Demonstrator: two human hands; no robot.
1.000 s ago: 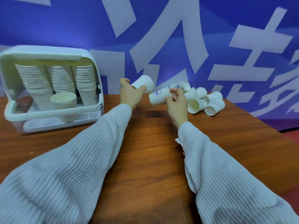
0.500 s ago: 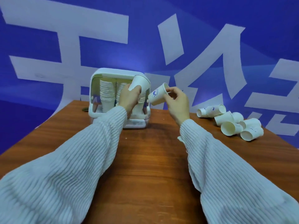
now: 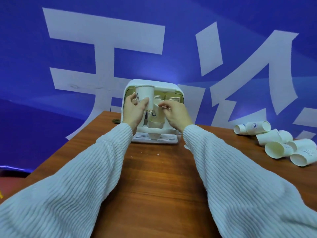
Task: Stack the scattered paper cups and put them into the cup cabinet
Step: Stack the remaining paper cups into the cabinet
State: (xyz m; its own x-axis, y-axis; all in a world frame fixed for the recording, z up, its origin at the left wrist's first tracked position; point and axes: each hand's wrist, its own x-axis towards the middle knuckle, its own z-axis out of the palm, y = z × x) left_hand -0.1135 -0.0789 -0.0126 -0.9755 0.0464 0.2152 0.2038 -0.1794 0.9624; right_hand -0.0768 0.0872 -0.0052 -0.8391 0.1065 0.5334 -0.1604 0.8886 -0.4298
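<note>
Blue backdrop (image 3: 180,54) with large white characters fills the upper frame. Brown wooden table (image 3: 159,177) runs from the bottom of the frame up to mid-frame.

Two arms in ribbed white sleeves (image 3: 82,182) reach from the lower corners toward centre frame.

White cup cabinet (image 3: 171,86) stands at the table's far edge, centre frame, lid raised; stacked cups show inside behind the hands, count unclear.

Loose pile of paper cups (image 3: 274,149) lies on its sides at the right edge of the frame, well apart from the cabinet; some cups touch each other.

Left hand (image 3: 134,110), just left of centre, is closed around one upright paper cup (image 3: 145,96), rim up, held in front of the cabinet opening.

Right hand (image 3: 175,112), just right of centre, pinches with fingertips a second cup (image 3: 157,115), printed with a blue logo, which sits below and just beside the first. Whether the two cups touch cannot be told.
</note>
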